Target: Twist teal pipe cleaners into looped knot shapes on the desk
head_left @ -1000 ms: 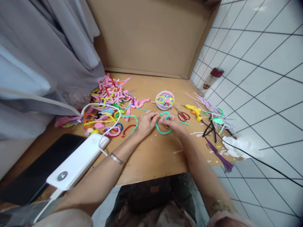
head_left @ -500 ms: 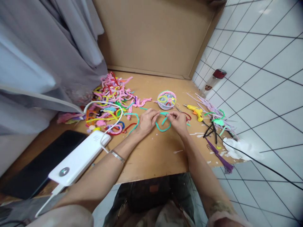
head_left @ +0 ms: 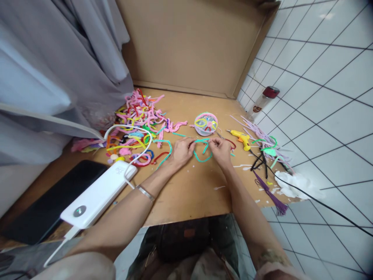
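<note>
Closest to me, a dark bag (head_left: pixel 185 241) sits below the edge of the wooden counter (head_left: pixel 189 200). On my left, a white power bank (head_left: pixel 99 194) lies beside a dark flat slab (head_left: pixel 55 202). Beyond them, mid-counter, is the turquoise pipe cleaner (head_left: pixel 202 140): my left grip (head_left: pixel 183 152) pinches one end of its upper stretch and my right grip (head_left: pixel 220 149) pinches the other, probably so the soft stem is steadied at two points. A turquoise curve dips toward me below; I cannot tell whether it is the same piece. Just past my right grip, partly hidden red-handled scissors (head_left: pixel 233 145) and a yellow glue gun (head_left: pixel 241 139) lie apparently within easy reach. Farther off stands a round tub (head_left: pixel 206 131), with a tangled pipe-cleaner pile (head_left: pixel 142 116) to its left, perhaps grouped as stock; a cardboard panel (head_left: pixel 183 46) rises behind.
</note>
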### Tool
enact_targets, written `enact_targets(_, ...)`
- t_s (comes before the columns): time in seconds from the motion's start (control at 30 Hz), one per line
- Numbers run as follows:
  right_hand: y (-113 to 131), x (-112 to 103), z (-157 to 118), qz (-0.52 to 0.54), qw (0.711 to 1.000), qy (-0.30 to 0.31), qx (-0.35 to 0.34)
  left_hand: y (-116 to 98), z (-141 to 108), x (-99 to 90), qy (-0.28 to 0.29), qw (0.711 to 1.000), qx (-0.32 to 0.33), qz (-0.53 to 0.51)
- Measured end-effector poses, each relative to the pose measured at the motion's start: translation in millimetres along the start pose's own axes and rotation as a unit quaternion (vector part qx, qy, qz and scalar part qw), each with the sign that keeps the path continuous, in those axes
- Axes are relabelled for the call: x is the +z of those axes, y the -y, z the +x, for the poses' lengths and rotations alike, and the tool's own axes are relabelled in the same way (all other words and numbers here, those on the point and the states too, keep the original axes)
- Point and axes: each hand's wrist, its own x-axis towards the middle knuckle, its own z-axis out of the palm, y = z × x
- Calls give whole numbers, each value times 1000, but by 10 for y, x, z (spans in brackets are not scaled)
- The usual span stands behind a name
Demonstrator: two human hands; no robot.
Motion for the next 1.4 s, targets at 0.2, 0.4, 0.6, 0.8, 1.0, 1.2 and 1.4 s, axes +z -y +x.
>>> enact_targets(0.2,-119,41,13,-143,987,-13,-78,12,15,-25,8,998,-31,57)
enact_targets(0.4,-111,66,3,-155,986,11,-53,19,30,-6,22,994,-57,95)
enact_targets(0.6,-14,66,-33,-110,993,42,-17,-12,36,-36,54,987,-52,142)
enact_targets(0.8,-80,73,-14,-100,994,15,-36,-59,20,-74,91,986,-21,142)
enact_targets(1.0,-81,77,-14,-98,995,-6,-25,-27,4,-33,90,990,11,106)
enact_targets(1.2,-110,101,-15,-38,999,13,-15,-37,5,-24,71,992,9,106)
enact_targets(1.4,-120,96,-15,7,999,51,14,-67,21,-54,63,991,-20,114)
